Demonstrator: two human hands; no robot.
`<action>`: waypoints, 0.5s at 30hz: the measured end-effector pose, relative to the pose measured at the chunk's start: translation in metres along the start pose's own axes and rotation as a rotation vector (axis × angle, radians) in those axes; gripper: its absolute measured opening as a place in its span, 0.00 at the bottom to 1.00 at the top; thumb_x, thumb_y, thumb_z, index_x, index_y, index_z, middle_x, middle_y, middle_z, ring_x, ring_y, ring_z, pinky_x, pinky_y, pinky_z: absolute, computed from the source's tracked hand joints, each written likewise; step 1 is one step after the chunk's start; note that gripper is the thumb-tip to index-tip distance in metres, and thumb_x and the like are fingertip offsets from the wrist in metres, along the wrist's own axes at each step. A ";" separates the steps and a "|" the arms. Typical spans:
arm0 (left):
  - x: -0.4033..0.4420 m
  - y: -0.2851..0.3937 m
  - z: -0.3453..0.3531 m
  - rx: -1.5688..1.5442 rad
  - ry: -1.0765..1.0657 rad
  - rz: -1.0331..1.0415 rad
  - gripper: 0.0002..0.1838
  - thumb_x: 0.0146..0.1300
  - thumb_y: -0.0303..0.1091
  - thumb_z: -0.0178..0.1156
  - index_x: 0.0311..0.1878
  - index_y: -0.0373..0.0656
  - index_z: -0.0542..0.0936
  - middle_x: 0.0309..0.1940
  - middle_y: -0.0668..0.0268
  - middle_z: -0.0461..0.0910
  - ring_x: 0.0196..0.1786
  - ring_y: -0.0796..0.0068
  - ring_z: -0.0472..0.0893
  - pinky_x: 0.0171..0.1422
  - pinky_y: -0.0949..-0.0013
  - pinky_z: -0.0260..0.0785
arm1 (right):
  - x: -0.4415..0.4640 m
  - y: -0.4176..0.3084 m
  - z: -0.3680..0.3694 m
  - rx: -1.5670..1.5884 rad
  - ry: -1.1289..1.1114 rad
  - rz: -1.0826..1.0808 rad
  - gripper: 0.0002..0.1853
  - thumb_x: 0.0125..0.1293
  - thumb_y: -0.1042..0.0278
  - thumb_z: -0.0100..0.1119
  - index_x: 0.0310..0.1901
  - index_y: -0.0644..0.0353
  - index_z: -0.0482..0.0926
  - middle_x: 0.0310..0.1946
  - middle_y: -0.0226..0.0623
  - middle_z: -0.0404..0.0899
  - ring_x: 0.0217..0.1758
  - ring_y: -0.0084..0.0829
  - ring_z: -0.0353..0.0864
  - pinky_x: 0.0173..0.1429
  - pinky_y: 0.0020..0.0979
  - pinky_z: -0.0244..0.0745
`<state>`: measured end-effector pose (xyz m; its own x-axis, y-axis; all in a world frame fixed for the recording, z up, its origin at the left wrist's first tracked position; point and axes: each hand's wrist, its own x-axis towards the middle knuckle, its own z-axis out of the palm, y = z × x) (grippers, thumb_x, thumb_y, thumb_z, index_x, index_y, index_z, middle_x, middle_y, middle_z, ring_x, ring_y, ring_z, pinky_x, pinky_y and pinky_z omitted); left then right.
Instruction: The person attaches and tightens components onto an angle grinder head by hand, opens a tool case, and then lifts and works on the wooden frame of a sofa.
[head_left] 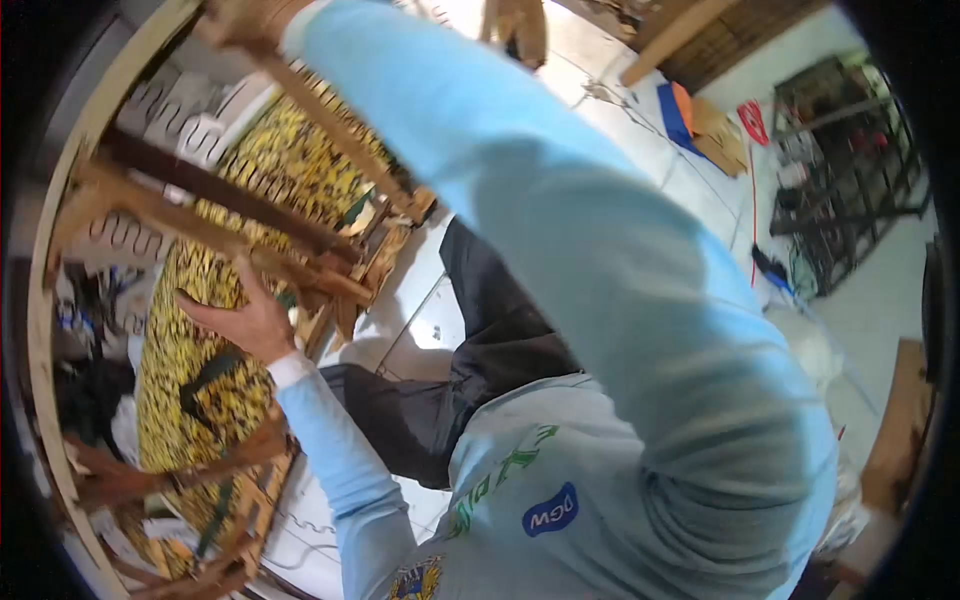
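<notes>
A wooden frame (45, 330) with several brown crossbars and wavy metal springs (200, 135) stands at the left, and yellow-and-black patterned material (180, 370) shows through it. My left hand (250, 318) is beside a brown crossbar (165, 205), thumb and index finger spread apart, with nothing visible between them. The index fingertip is at the crossbar's lower edge. At the top left, my right hand (245, 22) is at the upper end of the frame, next to a bar. It is blurred and partly cut off, so its fingers cannot be made out.
My bent legs in dark trousers (410, 410) are on the white tiled floor (690, 195). At the right stands a dark metal rack (840, 190). Near it lie a blue and orange item (680, 112), a red item (752, 121) and a red cord. A brown board (895, 430) leans at the right edge.
</notes>
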<state>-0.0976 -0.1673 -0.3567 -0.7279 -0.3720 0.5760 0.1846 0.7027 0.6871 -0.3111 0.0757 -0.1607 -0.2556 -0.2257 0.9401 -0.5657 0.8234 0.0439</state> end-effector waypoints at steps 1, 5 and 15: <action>0.019 0.009 0.014 -0.004 -0.014 0.026 0.61 0.67 0.64 0.68 0.82 0.25 0.48 0.82 0.34 0.49 0.85 0.39 0.52 0.89 0.45 0.44 | -0.005 -0.002 0.016 -0.061 -0.046 0.062 0.29 0.67 0.47 0.56 0.66 0.50 0.78 0.68 0.49 0.76 0.76 0.50 0.69 0.81 0.54 0.57; 0.042 0.009 0.062 -0.337 -0.019 -0.120 0.55 0.68 0.60 0.71 0.80 0.26 0.57 0.73 0.37 0.68 0.76 0.46 0.70 0.82 0.52 0.62 | -0.008 -0.008 0.015 -0.341 -0.053 0.068 0.29 0.72 0.43 0.59 0.72 0.39 0.76 0.77 0.42 0.70 0.80 0.45 0.66 0.85 0.60 0.47; 0.046 -0.018 0.077 -0.625 0.018 -0.145 0.45 0.74 0.47 0.68 0.78 0.24 0.59 0.71 0.39 0.71 0.69 0.52 0.78 0.74 0.58 0.73 | -0.072 -0.062 -0.032 0.435 0.178 0.525 0.38 0.57 0.51 0.70 0.72 0.46 0.75 0.74 0.55 0.68 0.76 0.55 0.69 0.80 0.60 0.59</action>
<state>-0.1853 -0.1501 -0.3771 -0.7644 -0.4501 0.4616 0.4392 0.1605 0.8839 -0.2323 0.0576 -0.2200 -0.4698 0.2640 0.8424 -0.6740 0.5090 -0.5354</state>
